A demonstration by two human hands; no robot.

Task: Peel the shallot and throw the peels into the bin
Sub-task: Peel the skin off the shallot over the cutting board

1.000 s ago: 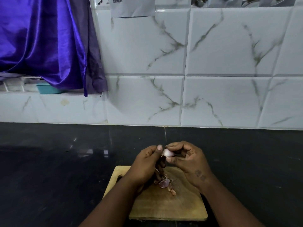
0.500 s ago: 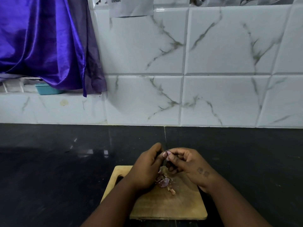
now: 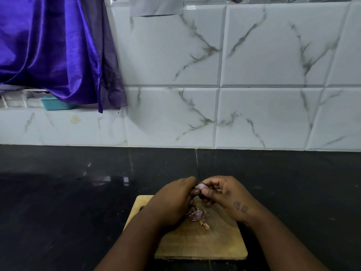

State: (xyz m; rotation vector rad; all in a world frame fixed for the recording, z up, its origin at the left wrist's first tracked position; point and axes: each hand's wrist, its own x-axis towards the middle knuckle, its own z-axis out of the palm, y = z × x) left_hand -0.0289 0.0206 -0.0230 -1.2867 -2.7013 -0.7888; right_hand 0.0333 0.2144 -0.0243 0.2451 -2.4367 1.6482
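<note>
A small pinkish shallot [image 3: 201, 186] is pinched between the fingertips of both hands, just above the far end of a wooden cutting board [image 3: 203, 243]. My left hand [image 3: 172, 200] grips it from the left, my right hand [image 3: 224, 194] from the right, thumbs meeting on it. Most of the shallot is hidden by the fingers. Loose purple and brown peels [image 3: 196, 215] lie in a small heap on the board below the hands. No bin is in view.
The board rests on a black glossy counter [image 3: 68, 202] against a white marble-patterned tiled wall [image 3: 254, 114]. A purple cloth [image 3: 50, 47] hangs at upper left over a ledge holding a teal container [image 3: 55, 103].
Both hands have closed in tighter around the shallot and sunk slightly toward the board; less of the shallot shows than a second ago. The peels on the board lie as before.
</note>
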